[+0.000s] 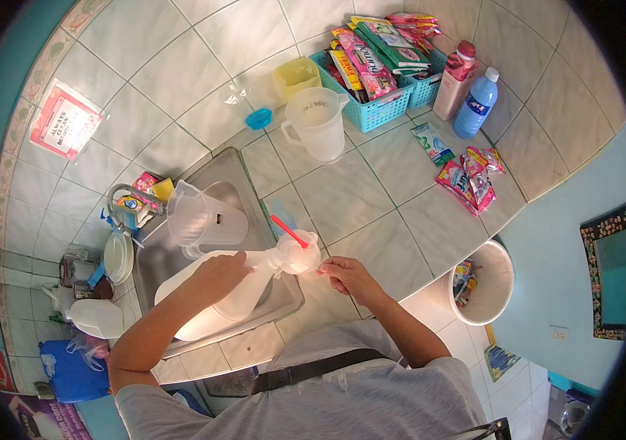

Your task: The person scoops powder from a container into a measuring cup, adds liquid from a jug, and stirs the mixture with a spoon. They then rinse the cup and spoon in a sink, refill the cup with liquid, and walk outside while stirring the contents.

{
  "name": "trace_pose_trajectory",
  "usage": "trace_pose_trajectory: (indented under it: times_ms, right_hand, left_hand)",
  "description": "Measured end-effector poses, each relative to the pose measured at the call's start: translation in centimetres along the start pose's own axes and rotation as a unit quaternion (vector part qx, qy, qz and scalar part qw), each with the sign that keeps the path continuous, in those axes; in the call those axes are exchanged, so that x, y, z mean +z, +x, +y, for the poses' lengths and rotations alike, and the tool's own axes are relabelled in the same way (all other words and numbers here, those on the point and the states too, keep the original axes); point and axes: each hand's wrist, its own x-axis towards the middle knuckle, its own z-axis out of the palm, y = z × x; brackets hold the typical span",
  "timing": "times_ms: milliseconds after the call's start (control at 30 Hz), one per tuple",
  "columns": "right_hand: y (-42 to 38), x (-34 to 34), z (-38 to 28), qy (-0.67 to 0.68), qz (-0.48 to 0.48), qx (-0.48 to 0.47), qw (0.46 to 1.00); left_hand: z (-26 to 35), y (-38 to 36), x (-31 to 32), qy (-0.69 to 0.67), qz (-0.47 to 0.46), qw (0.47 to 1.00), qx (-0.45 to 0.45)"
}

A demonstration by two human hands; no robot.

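A large whitish plastic jug [236,297] lies tilted over the sink's front edge, its neck pointing right. My left hand [219,275] is closed on its upper side near the neck. At the jug's mouth sits a small white bowl-shaped piece [300,258] that looks like a funnel. A red spoon [289,231] rests in it, handle up and to the left. My right hand [350,279] pinches the funnel's right edge between thumb and fingers. Just beyond my left hand, a clear pitcher [214,218] leans in the metal sink [236,176].
A frosted measuring pitcher [317,125] stands on the tiled counter, near turquoise baskets [379,114] of sachets. Two bottles, one pink [454,84] and one blue [477,105], stand right of them. Loose sachets [471,180] lie nearby. A white bin [500,282] is at the lower right.
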Motion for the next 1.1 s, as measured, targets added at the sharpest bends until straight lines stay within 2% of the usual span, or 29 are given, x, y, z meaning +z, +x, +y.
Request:
trace_pose_trajectory:
  times_ms: [1100]
  right_hand:
    - [0.26, -0.52, 0.39, -0.005, -0.011, -0.003, 1.0]
  left_hand:
    - [0.07, 0.38, -0.19, 0.004, -0.022, 1.0, -0.009]
